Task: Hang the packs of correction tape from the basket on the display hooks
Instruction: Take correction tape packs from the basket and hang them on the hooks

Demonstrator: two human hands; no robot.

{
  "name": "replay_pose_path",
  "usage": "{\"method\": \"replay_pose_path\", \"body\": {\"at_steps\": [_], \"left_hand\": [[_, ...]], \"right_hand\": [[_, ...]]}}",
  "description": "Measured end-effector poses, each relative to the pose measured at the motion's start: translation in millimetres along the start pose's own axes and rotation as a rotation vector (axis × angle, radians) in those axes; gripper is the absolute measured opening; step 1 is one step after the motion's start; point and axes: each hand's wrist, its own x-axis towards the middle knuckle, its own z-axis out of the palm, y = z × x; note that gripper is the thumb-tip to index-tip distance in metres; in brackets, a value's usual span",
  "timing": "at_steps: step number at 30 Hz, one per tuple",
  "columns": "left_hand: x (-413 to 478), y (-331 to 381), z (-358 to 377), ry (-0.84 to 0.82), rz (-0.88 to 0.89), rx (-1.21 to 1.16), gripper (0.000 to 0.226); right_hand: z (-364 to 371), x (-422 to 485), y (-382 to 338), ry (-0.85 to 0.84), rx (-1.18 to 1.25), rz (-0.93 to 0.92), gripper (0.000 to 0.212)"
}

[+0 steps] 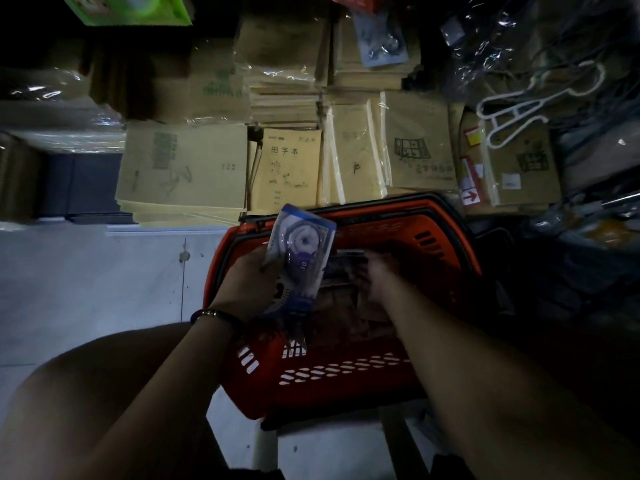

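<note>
A red plastic basket [346, 372] stands on a white stool in front of me. My left hand [247, 284] holds a bunch of correction tape packs [301, 247] upright over the basket's left side; the top pack shows a white and purple tape wheel under clear plastic. My right hand [379, 271] reaches down into the basket and is blurred; whether its fingers grip the dark packs [341, 292] lying there is unclear. No display hooks are in view.
Stacks of tan exercise books [287, 168] in plastic wrap fill the shelf behind the basket. White plastic hangers [512, 112] lie at the upper right among clear bags. A white cabinet [104, 278] is at the left, my knee [86, 393] below.
</note>
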Motion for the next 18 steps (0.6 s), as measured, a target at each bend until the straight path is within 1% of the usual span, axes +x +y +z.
{"method": "replay_pose_path", "body": {"at_steps": [2,4,5,7,9,11,13,15,16,17,18], "left_hand": [[0,4,-2,-0.005,-0.045,-0.183,0.023],[1,8,-2,-0.014,-0.061,-0.309,0.021],[3,8,-1,-0.005,-0.069,-0.365,0.022],[7,7,-3,0.027,-0.07,-0.403,0.02],[12,2,-6,0.071,-0.034,-0.309,0.012],[16,-1,-10,0.116,-0.013,-0.129,0.007],[16,0,-12,0.181,0.001,-0.019,0.015],[13,3,-12,0.203,0.0,-0.001,0.026],[10,5,-13,0.212,0.001,0.007,0.029],[7,7,-13,0.225,0.006,0.031,0.031],[3,9,-12,0.239,0.009,0.058,0.031]], "right_hand": [[7,8,-9,0.019,0.039,-0.012,0.033],[11,15,-13,0.007,0.021,0.006,0.023],[12,15,-13,-0.003,0.006,0.022,0.019],[14,21,-12,0.016,-0.038,0.057,0.017],[18,22,-13,-0.011,-0.096,0.043,0.016],[16,15,-10,-0.01,-0.145,-0.004,0.022],[5,6,0,0.027,-0.148,0.001,0.025],[-8,-9,10,0.045,-0.13,-0.016,0.02],[-15,-14,15,0.05,-0.115,-0.05,0.026],[-22,-27,17,0.034,-0.111,-0.103,0.027],[-28,-38,20,0.022,-0.098,-0.148,0.02]]}}
